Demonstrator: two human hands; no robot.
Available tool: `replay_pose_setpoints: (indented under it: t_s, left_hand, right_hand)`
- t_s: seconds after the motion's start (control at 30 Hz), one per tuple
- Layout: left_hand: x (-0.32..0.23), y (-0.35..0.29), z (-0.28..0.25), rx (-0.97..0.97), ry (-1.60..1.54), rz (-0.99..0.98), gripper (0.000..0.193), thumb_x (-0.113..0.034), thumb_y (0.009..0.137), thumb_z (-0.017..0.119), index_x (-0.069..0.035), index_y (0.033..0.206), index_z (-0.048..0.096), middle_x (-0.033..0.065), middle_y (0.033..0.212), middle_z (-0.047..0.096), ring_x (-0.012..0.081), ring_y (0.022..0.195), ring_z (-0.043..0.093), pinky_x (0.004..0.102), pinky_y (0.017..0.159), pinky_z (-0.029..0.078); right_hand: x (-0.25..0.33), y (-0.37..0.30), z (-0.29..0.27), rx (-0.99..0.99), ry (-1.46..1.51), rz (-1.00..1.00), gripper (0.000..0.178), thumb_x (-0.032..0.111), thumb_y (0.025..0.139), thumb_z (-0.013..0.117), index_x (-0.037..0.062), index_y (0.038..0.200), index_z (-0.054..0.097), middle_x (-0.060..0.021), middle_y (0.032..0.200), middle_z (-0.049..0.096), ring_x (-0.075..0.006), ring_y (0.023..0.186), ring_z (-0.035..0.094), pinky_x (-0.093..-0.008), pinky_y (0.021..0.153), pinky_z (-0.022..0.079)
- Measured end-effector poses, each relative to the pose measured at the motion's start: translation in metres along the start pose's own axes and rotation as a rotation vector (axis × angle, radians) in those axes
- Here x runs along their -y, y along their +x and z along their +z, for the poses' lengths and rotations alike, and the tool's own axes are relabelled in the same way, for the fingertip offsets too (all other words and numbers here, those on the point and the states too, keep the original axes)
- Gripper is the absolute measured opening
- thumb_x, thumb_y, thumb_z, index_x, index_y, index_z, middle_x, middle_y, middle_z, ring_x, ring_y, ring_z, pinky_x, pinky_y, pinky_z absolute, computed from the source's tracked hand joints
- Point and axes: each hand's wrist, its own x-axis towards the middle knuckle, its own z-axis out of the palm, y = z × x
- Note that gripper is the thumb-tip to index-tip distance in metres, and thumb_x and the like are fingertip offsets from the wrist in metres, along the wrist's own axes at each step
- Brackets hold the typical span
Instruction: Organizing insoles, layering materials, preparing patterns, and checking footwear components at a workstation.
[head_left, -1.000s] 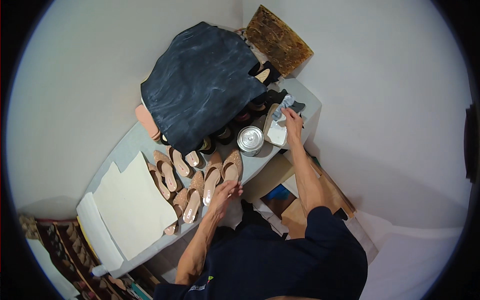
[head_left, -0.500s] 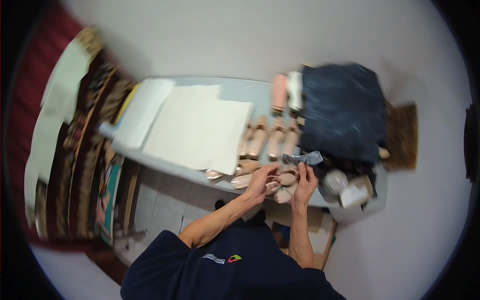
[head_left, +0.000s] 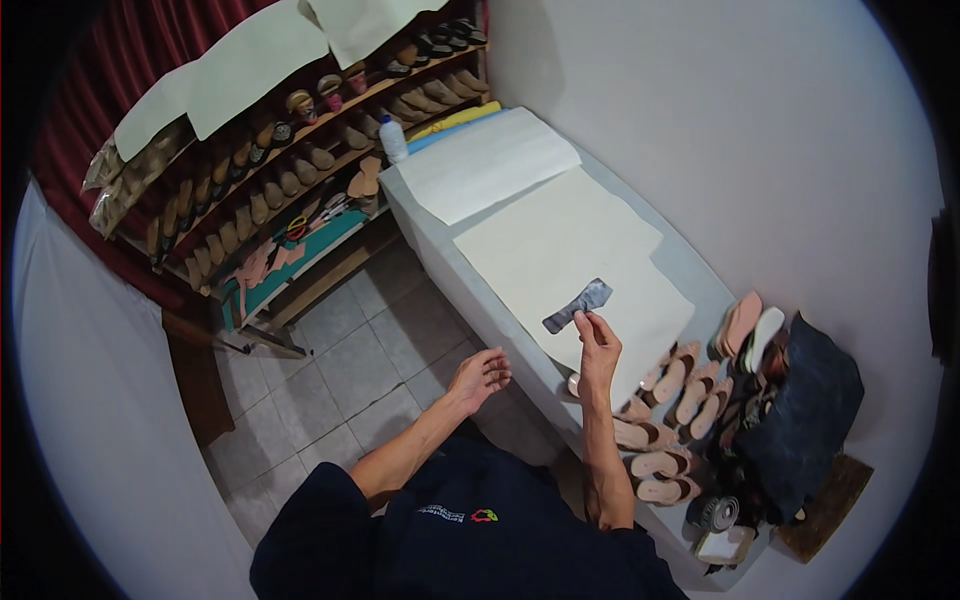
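Note:
Between the thumb and fingers of my right hand (head_left: 598, 348) is a small grey-blue patterned bow-shaped piece (head_left: 580, 306), narrow at its middle and wide at both ends. It is held up over a large cream sheet (head_left: 570, 235) that covers much of the long table (head_left: 425, 225). My left hand (head_left: 482, 380) hangs to the left of the table's near edge, over the floor. Its fingers are loosely apart with nothing in them. Several beige-pink slip-on shoes (head_left: 665, 490) stand in pairs on the table to the right of my right forearm.
A dark blue cloth (head_left: 815, 400) is heaped by the wall, beside pink insoles (head_left: 740, 322). A round tin (head_left: 718, 513) and a white tray (head_left: 725, 545) sit at the near right. Shelves of shoes (head_left: 270, 195) fill the far left, with a white bottle (head_left: 393, 140) beside them.
My view has swung left toward the shelves. Both hands have left the shoes; my right hand has lifted the bow-shaped piece, and my left hand has come away from it.

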Motion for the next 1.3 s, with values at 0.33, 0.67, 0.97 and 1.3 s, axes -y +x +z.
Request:
replay_pose_setpoints:
  t_s: [0.33,0.67,0.97,1.3]
  left_hand:
    - [-0.143,0.030,-0.127,-0.079,-0.073,0.055,0.027,-0.031,0.094,0.069,-0.008,0.108,0.063,0.0048,0.098,0.064,0.0199,0.092,0.062,0.0349,0.086,0.051]
    - [-0.209,0.054,-0.220,-0.267,-0.244,0.104,0.026,-0.029,0.092,0.071,-0.009,0.104,0.063,0.0043,0.094,0.064,0.0200,0.090,0.062,0.0352,0.084,0.051]
    - [-0.269,0.118,-0.215,-0.416,-0.254,0.062,0.026,-0.028,0.092,0.071,-0.008,0.105,0.063,0.0047,0.096,0.063,0.0204,0.091,0.062,0.0357,0.086,0.051]
    - [-0.351,0.234,-0.177,-0.352,-0.044,0.004,0.022,-0.028,0.093,0.069,-0.009,0.104,0.065,0.0037,0.095,0.064,0.0197,0.092,0.063,0.0349,0.086,0.051]
  right_hand:
    - [-0.073,0.090,0.187,0.084,-0.106,-0.080,0.037,0.027,0.089,0.080,-0.0074,0.102,0.073,-0.0019,0.082,0.066,-0.0083,0.075,0.056,-0.0220,0.068,0.044]
    - [-0.132,0.191,0.306,0.192,-0.270,-0.215,0.020,0.013,0.089,0.076,-0.0021,0.101,0.075,-0.0066,0.085,0.072,-0.0126,0.076,0.065,-0.0251,0.068,0.050]
    - [-0.194,0.291,0.366,0.384,-0.764,-0.803,0.021,0.006,0.088,0.068,0.0070,0.108,0.073,-0.0083,0.119,0.071,-0.0298,0.106,0.069,-0.0372,0.088,0.058]
    - [-0.230,0.269,0.379,0.593,-0.850,-0.608,0.019,0.018,0.094,0.062,0.0085,0.110,0.067,-0.0114,0.111,0.072,-0.0300,0.095,0.071,-0.0387,0.081,0.057]
